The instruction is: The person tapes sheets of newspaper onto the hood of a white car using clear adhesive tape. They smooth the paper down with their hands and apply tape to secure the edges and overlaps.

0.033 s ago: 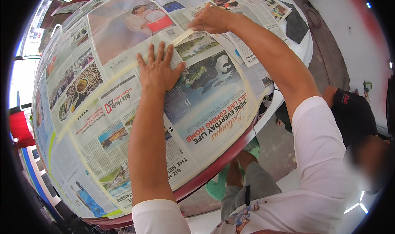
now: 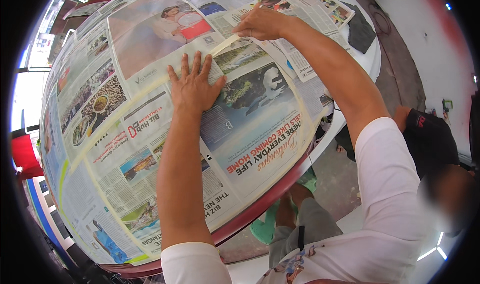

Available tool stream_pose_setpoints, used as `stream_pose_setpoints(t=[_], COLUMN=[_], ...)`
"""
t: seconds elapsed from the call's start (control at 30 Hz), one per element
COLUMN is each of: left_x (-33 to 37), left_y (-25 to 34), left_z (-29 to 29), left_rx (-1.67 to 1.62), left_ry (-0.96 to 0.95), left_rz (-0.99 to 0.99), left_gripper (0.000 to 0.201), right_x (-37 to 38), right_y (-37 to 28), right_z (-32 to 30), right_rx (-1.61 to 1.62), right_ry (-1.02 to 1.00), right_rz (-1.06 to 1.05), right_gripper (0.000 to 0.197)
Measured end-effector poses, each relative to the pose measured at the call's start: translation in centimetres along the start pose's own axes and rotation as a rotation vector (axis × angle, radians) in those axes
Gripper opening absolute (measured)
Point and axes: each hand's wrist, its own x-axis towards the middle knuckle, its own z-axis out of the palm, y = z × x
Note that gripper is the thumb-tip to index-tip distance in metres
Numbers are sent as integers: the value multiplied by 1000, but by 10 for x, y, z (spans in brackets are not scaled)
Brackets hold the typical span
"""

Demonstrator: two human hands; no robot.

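a: largest item first?
b: a dark red panel (image 2: 270, 204), curved, covered edge to edge with newspaper sheets (image 2: 250, 134) joined by strips of masking tape (image 2: 150, 86).
a: hands?
b: left hand (image 2: 194, 86) lies flat, fingers spread, grip open, pressing the paper at a seam. right hand (image 2: 260, 24) is further up, grip pinched shut on the end of a tape strip (image 2: 225, 44) that runs down to just beside the left fingertips.
a: anything else?
b: another person's dark cap (image 2: 430, 139), lower right.
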Motion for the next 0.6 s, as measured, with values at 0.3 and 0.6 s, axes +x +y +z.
stream_pose_setpoints(t=[0.3, 0.6], left_x=[1, -1], left_y=[0, 0], left_z=[0, 0], left_rx=[-6, -35], left_ry=[-11, -3], left_rz=[-9, -16], left_gripper=[77, 76], right_x=[26, 47], right_y=[-28, -51], right_z=[1, 4], right_rx=[-112, -186], right_ry=[-112, -172], right_rz=[271, 444], right_gripper=[20, 27])
